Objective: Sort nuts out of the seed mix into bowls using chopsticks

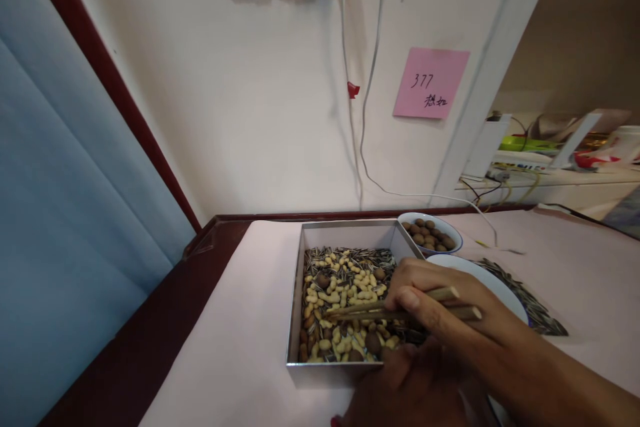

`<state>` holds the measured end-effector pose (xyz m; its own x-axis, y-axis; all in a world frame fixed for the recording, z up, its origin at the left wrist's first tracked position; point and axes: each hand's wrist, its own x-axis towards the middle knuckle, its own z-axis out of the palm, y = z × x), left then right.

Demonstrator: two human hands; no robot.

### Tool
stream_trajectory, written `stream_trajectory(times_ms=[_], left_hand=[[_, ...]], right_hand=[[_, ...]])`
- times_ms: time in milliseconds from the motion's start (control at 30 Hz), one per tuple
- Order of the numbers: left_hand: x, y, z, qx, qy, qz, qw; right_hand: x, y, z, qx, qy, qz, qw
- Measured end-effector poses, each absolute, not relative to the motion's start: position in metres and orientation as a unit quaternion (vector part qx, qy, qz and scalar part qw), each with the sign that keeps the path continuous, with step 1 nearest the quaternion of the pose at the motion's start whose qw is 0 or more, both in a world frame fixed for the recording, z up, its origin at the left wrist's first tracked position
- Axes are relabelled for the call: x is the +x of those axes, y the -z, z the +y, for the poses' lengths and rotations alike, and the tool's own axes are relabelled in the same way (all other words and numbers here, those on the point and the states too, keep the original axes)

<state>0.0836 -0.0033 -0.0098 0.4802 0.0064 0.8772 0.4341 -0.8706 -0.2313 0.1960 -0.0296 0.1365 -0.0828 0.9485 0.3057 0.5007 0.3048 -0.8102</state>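
Note:
My right hand (440,307) is closed on a pair of wooden chopsticks (360,310). Their tips point left and rest in a square grey box (295,307). The box holds a mix of pale peanuts, striped sunflower seeds and brown round nuts. My left hand (415,390) lies in shadow at the box's near right corner, below the right hand. Its fingers are too dark to make out.
A small white bowl of brown nuts (453,230) stands behind the box on the right. A white plate (480,273) sits partly under my right hand, with a heap of sunflower seeds (535,310) beside it. A white cable (370,167) hangs down the wall. The table's dark red edge (150,340) runs along the left.

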Motion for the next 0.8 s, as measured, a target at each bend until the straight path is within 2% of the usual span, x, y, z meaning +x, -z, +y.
stream_trajectory(times_ms=[167, 433, 800], left_hand=[[0.0851, 0.0057, -0.0053, -0.833, 0.49, -0.148, 0.21], [0.0857, 0.0105, -0.0044, -0.826, 0.503, -0.141, 0.213], [0.0847, 0.0043, 0.0003, -0.821, 0.519, -0.112, 0.211]], right_hand=[[0.1943, -0.1322, -0.0235, -0.523, -0.262, -0.711, 0.39], [0.1951, -0.1325, -0.0272, -0.533, -0.252, -0.691, 0.418], [0.1911, -0.1348, -0.0213, -0.523, -0.284, -0.699, 0.396]])
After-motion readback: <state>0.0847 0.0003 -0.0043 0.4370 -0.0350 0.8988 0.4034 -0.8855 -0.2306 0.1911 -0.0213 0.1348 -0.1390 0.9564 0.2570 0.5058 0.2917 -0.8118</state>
